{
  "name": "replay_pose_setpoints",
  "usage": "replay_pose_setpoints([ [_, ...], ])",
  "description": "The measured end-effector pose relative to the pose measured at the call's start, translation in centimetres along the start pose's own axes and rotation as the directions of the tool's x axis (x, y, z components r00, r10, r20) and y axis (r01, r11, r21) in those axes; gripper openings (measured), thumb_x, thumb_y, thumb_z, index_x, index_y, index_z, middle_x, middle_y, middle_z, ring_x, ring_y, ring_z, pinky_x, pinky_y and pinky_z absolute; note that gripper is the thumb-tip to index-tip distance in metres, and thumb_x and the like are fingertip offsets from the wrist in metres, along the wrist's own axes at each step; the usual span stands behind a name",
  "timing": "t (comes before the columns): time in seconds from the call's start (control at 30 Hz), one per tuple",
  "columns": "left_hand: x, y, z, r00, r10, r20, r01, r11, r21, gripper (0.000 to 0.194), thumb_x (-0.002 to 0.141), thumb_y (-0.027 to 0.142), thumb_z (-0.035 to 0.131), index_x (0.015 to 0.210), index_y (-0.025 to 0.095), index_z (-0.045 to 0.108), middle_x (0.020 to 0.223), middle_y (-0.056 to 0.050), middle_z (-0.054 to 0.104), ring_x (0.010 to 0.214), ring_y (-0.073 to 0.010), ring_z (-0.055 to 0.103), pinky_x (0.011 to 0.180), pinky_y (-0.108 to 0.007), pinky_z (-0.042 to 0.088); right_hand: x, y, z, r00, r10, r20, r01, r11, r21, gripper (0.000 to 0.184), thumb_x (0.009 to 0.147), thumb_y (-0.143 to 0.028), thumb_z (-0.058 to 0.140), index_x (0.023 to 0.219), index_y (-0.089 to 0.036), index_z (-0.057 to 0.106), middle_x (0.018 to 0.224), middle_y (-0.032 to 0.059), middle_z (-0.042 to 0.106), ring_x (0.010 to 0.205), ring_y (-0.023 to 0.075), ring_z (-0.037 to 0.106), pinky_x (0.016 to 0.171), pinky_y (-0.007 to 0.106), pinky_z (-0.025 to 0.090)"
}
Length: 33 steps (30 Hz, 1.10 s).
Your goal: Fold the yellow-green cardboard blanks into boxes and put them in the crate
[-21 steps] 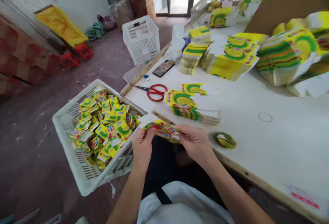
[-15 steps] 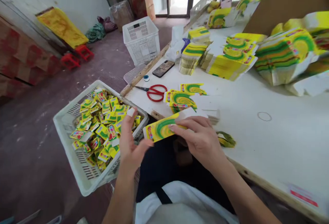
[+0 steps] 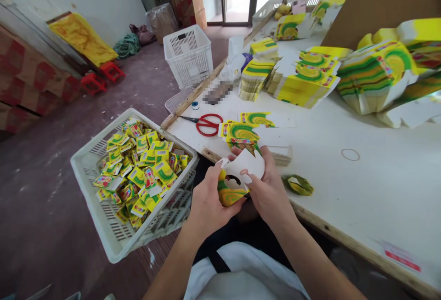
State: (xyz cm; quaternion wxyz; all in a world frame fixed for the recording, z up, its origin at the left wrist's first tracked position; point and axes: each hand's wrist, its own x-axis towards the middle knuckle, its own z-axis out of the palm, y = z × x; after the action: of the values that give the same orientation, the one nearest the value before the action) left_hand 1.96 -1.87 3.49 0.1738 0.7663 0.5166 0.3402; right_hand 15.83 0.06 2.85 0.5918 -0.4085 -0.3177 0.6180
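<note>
Between my two hands is a small yellow-and-green printed carton (image 3: 233, 195), its white flaps standing up and its body opened out. My left hand (image 3: 208, 199) grips its left side, thumb on top. My right hand (image 3: 270, 192) pinches the right side and a white flap. Just beyond my fingers lie several flat printed cartons (image 3: 243, 132) on the white table (image 3: 344, 189). To the left, a white plastic basket (image 3: 91, 217) holds many small folded yellow-green boxes (image 3: 138, 176).
Red-handled scissors (image 3: 208, 124) lie near the table's left edge, by a small blue spool (image 3: 195, 105). Bundled stacks of cartons (image 3: 303, 82) stand at the back. A crumpled green-yellow object (image 3: 299, 185) lies right of my hands. An empty white crate (image 3: 189, 56) stands on the floor.
My left hand has moved right and taken hold of the carton. The carton, flat before in my right hand, is now opened out with its flaps up.
</note>
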Motion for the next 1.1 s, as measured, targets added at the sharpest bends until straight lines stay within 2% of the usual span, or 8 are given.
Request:
replay_pose_setpoints([
  [0.2, 0.1, -0.8, 0.7, 0.996, 0.077, -0.046, -0.076, 0.997, 0.032, 0.069, 0.071, 0.019, 0.070, 0.130, 0.023, 0.036, 0.108, -0.007, 0.061, 0.088, -0.0210, 0.067, 0.073, -0.032, 0.057, 0.3, 0.3, 1.1, 0.990, 0.113, -0.088, -0.110, 0.993, 0.042, 0.110, 0.058, -0.037, 0.085, 0.146, -0.020, 0.022, 0.111, 0.0112, 0.073, 0.093, 0.0274, 0.072, 0.086, 0.045, 0.060],
  [0.27, 0.1, -1.0, 0.9, 0.994, 0.092, -0.064, -0.090, 0.995, 0.034, 0.067, 0.070, 0.018, 0.069, 0.129, 0.025, 0.037, 0.106, -0.006, 0.058, 0.087, -0.0204, 0.066, 0.072, -0.032, 0.057, 0.4, 0.4, 0.7, 0.990, 0.077, -0.117, -0.083, 0.995, -0.047, 0.096, 0.057, -0.035, 0.083, 0.139, -0.019, 0.035, 0.110, 0.0101, 0.073, 0.090, 0.0263, 0.072, 0.082, 0.042, 0.060],
  [0.37, -0.1, -1.2, 1.1, 0.994, 0.097, -0.053, -0.096, 0.995, 0.010, 0.065, 0.072, 0.020, 0.069, 0.128, 0.027, 0.037, 0.109, -0.005, 0.055, 0.089, -0.0198, 0.065, 0.073, -0.032, 0.056, 0.1, 0.5, -0.1, 0.968, -0.159, -0.192, 0.093, 0.945, -0.313, 0.060, 0.065, -0.029, 0.078, 0.119, -0.020, 0.055, 0.107, 0.0081, 0.072, 0.088, 0.0241, 0.071, 0.076, 0.037, 0.061],
  [0.47, -0.1, -1.3, 1.4, 1.000, 0.010, -0.016, -0.011, 0.996, -0.086, 0.065, 0.075, 0.021, 0.068, 0.129, 0.029, 0.033, 0.107, -0.003, 0.058, 0.084, -0.0180, 0.066, 0.069, -0.030, 0.056, -0.4, 0.4, -0.7, 0.904, -0.424, 0.054, 0.384, 0.748, -0.541, 0.035, 0.075, -0.022, 0.073, 0.108, -0.024, 0.062, 0.095, 0.0047, 0.076, 0.084, 0.0229, 0.073, 0.072, 0.033, 0.061],
  [0.53, 0.1, -1.5, 1.5, 1.000, -0.027, -0.012, 0.026, 0.993, -0.113, 0.062, 0.079, 0.020, 0.065, 0.128, 0.029, 0.030, 0.105, -0.003, 0.060, 0.085, -0.0190, 0.066, 0.071, -0.032, 0.057, -0.6, 0.4, -0.9, 0.814, -0.455, 0.361, 0.581, 0.616, -0.532, 0.034, 0.081, -0.019, 0.067, 0.114, -0.025, 0.064, 0.112, 0.0080, 0.075, 0.103, 0.0245, 0.072, 0.083, 0.034, 0.060],
  [0.6, 0.3, -1.7, 1.4, 1.000, -0.004, 0.022, 0.006, 0.997, -0.076, 0.053, 0.079, 0.015, 0.062, 0.123, 0.028, 0.035, 0.106, -0.004, 0.061, 0.094, -0.0220, 0.066, 0.083, -0.039, 0.056, -0.6, 0.5, -1.0, 0.736, -0.413, 0.537, 0.672, 0.542, -0.505, 0.037, 0.086, -0.012, 0.057, 0.120, -0.025, 0.065, 0.136, 0.0111, 0.064, 0.123, 0.0238, 0.063, 0.095, 0.035, 0.056],
  [0.8, 0.8, -1.4, 0.1, 0.978, -0.181, 0.106, 0.191, 0.976, -0.103, 0.051, 0.072, 0.017, 0.068, 0.115, 0.021, 0.042, 0.109, -0.007, 0.056, 0.097, -0.0224, 0.064, 0.083, -0.038, 0.056, 0.3, 0.6, -1.7, 0.756, -0.362, 0.545, 0.649, 0.519, -0.556, 0.041, 0.084, -0.002, 0.048, 0.112, -0.024, 0.069, 0.135, 0.0116, 0.063, 0.124, 0.0227, 0.061, 0.101, 0.040, 0.053],
  [1.1, 1.1, -1.6, -2.5, 0.937, -0.151, 0.314, 0.163, 0.987, -0.012, 0.075, 0.065, 0.021, 0.079, 0.129, 0.022, 0.041, 0.114, -0.007, 0.067, 0.100, -0.0246, 0.068, 0.088, -0.039, 0.056, 1.1, -1.9, -4.3, 0.717, -0.057, 0.695, 0.585, 0.593, -0.554, 0.031, 0.087, -0.009, 0.053, 0.106, -0.026, 0.070, 0.135, 0.0097, 0.062, 0.121, 0.0243, 0.063, 0.100, 0.042, 0.052],
])
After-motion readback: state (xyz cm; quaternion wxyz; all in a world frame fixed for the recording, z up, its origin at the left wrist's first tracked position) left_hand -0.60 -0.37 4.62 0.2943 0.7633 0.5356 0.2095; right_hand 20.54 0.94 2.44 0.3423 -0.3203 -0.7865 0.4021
